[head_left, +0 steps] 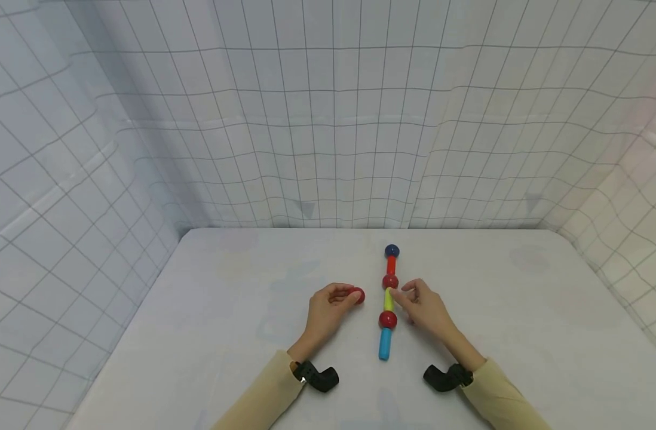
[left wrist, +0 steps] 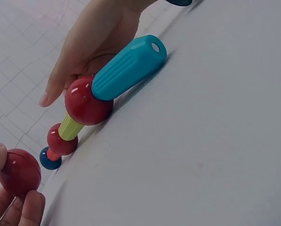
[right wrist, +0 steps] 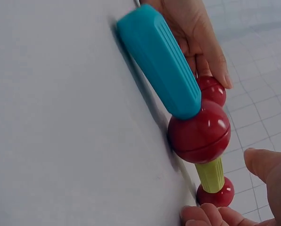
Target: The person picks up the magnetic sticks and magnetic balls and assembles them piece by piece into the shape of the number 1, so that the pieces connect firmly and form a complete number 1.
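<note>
My left hand [head_left: 326, 310] pinches a loose red ball [left wrist: 20, 172] between thumb and fingertips, left of a straight chain of balls and rods. The chain lies on the table: a dark blue ball [head_left: 392, 251] at the far end, an orange-red rod [head_left: 391, 265], a red ball [head_left: 390, 282], a yellow-green rod [head_left: 388, 301], a second red ball [right wrist: 200, 133] and a light blue rod [left wrist: 131, 68] nearest me. Beside the yellow-green rod, on its right, is my right hand [head_left: 426, 307]. Its thumb and fingers stand apart in the right wrist view, with nothing gripped between them.
The white table [head_left: 220, 334] reaches back to a white cloth with a dark grid [head_left: 328, 131], which also hangs along both sides. A black wrist camera [head_left: 322, 378] is strapped on my left wrist, and another black camera [head_left: 443, 378] on the right.
</note>
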Action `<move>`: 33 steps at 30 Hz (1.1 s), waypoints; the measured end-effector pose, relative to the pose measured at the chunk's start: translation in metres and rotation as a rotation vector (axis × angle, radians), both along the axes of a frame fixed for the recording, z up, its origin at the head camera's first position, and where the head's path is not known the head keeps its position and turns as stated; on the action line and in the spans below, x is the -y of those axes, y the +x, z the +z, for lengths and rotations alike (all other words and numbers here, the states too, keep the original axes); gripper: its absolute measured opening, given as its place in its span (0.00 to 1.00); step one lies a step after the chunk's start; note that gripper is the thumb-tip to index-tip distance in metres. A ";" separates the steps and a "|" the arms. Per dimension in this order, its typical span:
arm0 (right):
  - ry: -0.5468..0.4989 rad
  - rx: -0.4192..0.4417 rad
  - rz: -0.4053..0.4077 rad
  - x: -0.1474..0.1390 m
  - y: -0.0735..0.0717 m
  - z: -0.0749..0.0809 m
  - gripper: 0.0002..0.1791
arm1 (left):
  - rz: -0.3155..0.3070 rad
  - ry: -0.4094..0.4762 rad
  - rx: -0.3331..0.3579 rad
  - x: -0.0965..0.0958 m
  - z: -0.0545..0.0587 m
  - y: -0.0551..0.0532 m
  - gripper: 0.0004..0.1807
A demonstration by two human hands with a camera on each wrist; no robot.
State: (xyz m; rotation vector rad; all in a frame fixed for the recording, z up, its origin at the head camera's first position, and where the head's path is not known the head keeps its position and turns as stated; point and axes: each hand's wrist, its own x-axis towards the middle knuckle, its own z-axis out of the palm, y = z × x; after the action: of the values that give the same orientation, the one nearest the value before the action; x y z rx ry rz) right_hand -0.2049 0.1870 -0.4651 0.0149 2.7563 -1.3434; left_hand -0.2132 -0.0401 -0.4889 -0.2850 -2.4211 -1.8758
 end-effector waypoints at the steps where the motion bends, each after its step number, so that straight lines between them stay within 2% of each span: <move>1: -0.005 0.017 0.005 0.001 0.004 0.000 0.28 | 0.005 -0.001 0.004 0.000 0.000 0.000 0.20; 6: -0.018 0.075 0.031 0.005 0.023 0.003 0.23 | 0.027 0.010 0.019 0.000 0.000 0.000 0.20; 10: -0.008 0.116 0.039 0.010 0.034 0.005 0.23 | 0.033 0.035 0.027 0.000 -0.001 -0.001 0.19; 19: 0.105 0.140 0.096 0.017 0.045 0.005 0.29 | 0.030 0.057 0.041 -0.002 0.000 -0.002 0.16; 24: 0.129 0.141 0.133 0.019 0.046 0.005 0.29 | 0.028 0.052 0.041 -0.002 0.029 0.012 0.14; 25: 0.133 0.140 0.136 0.019 0.047 0.005 0.29 | 0.030 0.050 0.044 -0.003 0.031 0.013 0.14; 27: 0.133 0.139 0.139 0.019 0.047 0.006 0.29 | 0.030 0.060 0.046 -0.002 0.026 0.011 0.15; 31: 0.127 0.136 0.141 0.019 0.047 0.007 0.28 | 0.035 0.063 0.067 -0.001 0.003 0.000 0.17; 33: 0.118 0.132 0.139 0.018 0.047 0.007 0.28 | 0.028 0.054 0.069 0.000 0.000 0.000 0.19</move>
State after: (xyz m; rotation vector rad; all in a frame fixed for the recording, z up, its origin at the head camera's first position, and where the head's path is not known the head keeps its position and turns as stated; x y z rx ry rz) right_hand -0.1580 0.1689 -0.4585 -0.0771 2.6672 -1.1047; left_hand -0.2128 -0.0398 -0.4888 -0.1848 -2.3992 -1.9676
